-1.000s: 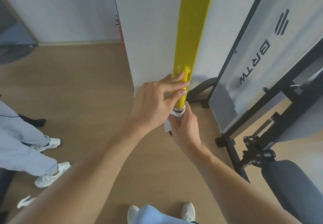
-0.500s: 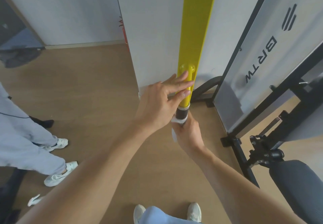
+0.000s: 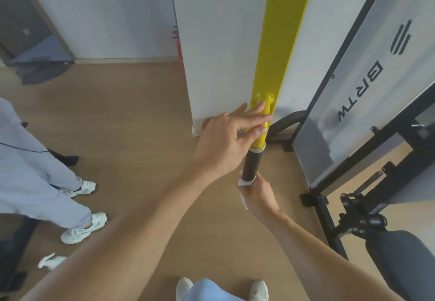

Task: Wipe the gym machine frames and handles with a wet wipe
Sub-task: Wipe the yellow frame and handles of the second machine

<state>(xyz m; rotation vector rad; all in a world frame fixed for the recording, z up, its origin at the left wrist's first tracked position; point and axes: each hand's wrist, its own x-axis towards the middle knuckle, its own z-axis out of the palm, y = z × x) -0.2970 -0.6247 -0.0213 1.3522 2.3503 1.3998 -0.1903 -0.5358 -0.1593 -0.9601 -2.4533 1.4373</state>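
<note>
White wet wipe (image 3: 244, 182) mostly hidden — pinched round black handle (image 3: 251, 164) by rt hand (image 3: 257, 197); lt hand (image 3: 226, 140) fingers straight.

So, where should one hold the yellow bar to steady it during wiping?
Probably on the yellow bar's narrow round end, just above the black grip, coming from the left, where the left hand rests. The flat strip above looks too wide to grasp.

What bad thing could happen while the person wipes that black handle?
The wet wipe is bunched small in the right hand, so it could slip out or miss parts of the black grip. The left hand only rests straight fingers on the yellow bar, so the bar might swing. A crumpled wipe on the floor could trip someone.
</note>
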